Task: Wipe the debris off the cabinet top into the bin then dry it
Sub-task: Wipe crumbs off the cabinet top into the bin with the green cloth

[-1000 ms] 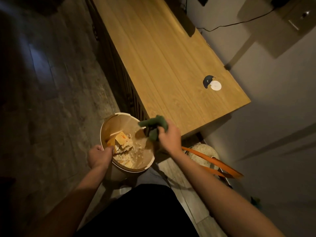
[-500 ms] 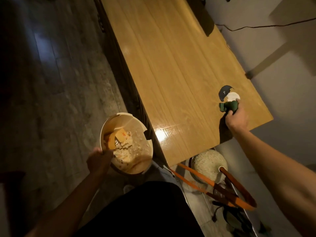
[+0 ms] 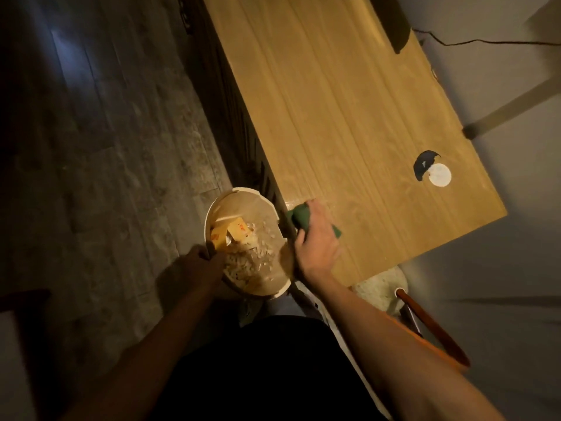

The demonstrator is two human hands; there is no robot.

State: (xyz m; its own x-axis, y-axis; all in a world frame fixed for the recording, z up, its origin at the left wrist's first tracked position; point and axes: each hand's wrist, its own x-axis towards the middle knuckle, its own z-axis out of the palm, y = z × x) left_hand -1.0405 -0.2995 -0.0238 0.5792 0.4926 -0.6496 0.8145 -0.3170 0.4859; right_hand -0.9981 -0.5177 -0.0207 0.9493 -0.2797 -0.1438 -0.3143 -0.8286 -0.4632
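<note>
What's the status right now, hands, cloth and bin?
Left hand grips the bin rim. Right hand presses the green cloth at the cabinet top edge beside the bin. Nothing in the way.

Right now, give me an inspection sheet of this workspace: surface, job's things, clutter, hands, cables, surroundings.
Surface: wooden cabinet top, glossy near the front edge; no loose debris seen on it.
Job's things: green cloth at the cabinet's front edge; bin just below that edge, holding pale scraps and orange-yellow packaging.
Clutter: white disc beside a dark hole in the top; dark object at the far end.
Hands: right hand grips the cloth; left hand holds the bin's rim.
Cables: black cable along the wall.
Surroundings: dim room, wood-plank floor; woven bag with orange handles by the cabinet's end.
</note>
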